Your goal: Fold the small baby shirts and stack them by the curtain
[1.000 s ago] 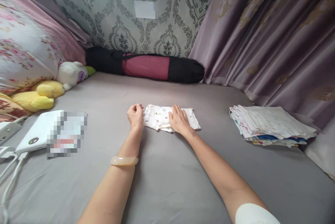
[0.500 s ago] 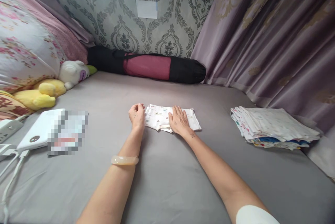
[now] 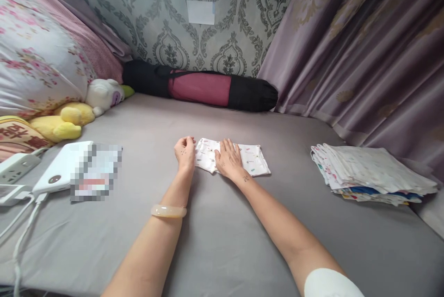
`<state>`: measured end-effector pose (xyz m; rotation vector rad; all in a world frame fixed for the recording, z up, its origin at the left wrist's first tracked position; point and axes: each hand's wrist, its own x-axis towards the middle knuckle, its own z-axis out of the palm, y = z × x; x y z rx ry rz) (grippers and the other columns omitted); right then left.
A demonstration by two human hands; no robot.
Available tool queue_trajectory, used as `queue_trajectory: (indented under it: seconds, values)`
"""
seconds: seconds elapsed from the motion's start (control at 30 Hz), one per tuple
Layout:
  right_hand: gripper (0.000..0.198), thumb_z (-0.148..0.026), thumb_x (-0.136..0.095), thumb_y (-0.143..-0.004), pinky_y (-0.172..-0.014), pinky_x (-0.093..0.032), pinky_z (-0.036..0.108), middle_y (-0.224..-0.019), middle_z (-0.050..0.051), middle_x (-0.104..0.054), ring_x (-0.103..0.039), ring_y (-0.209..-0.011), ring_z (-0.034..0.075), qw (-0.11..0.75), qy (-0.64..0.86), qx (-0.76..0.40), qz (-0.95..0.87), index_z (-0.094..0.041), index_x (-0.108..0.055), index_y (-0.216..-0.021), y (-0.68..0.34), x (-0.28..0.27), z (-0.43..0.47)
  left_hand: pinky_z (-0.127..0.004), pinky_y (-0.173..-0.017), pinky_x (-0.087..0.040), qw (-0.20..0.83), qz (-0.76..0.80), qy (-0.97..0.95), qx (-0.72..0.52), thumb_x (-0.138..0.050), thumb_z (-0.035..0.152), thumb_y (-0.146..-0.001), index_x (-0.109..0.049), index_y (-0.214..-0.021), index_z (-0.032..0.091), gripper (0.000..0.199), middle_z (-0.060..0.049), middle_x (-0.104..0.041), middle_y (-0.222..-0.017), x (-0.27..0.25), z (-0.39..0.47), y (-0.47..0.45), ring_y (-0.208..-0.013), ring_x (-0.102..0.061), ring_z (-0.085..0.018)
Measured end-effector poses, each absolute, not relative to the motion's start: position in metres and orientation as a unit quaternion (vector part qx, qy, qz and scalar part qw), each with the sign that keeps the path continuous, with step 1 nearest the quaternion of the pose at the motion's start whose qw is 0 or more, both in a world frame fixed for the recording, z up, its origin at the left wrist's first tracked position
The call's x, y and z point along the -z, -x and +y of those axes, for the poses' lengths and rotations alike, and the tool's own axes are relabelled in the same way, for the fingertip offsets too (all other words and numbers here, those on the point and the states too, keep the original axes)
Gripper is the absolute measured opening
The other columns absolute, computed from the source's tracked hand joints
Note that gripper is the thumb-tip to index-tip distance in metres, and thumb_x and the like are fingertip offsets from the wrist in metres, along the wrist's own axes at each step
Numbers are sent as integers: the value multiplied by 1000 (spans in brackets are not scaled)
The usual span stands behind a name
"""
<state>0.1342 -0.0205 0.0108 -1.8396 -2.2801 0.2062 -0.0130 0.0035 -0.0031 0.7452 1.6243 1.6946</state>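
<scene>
A folded white garment (image 3: pixel 255 160) with small coloured prints lies flat on the grey bed sheet, in front of me. At its left edge is my left hand (image 3: pixel 185 152), closed, its fingers pinched on the fabric's edge; the fingertips are partly hidden. My right hand (image 3: pixel 229 159) rests palm down across the middle of the garment, fingers stretched out, and covers part of the print. To the right lies a stack of folded clothes (image 3: pixel 374 167), mostly white, with a blue layer lower down.
At left are a white power bank (image 3: pixel 64 165) with cables, a power strip (image 3: pixel 19 167), a blurred-out packet (image 3: pixel 99 172) and plush toys (image 3: pixel 65 123). A long black and red bag (image 3: pixel 199 89) lies along the wall. Curtains (image 3: pixel 329 47) hang at right.
My right hand has slid left over the garment, toward my left hand. My left hand stays at the garment's left edge. The whole view has shifted slightly.
</scene>
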Motion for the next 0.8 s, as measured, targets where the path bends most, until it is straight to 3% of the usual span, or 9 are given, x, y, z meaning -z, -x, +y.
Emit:
queue_trajectory:
  seconds: [0.43, 0.8]
  values:
    - [59, -33, -25, -100, -119, -8, 46, -156, 17, -34, -21, -147, 28, 94, 628, -57, -771, -1, -37, -147, -127, -10, -19, -25, -58, -46, 321, 619, -305, -648, -51, 38, -75, -66, -82, 15, 28, -6, -70, -78, 6, 4, 14, -65, -61, -15]
    - [60, -36, -23, -100, -120, -5, 47, -158, 16, -29, -19, -148, 26, 89, 609, -77, -784, -3, -33, -149, -101, -11, -17, -28, -66, -51, 333, 617, -293, -650, -52, 37, -76, -65, -81, 16, 26, -6, -70, -80, -1, 1, 13, -71, -64, -17]
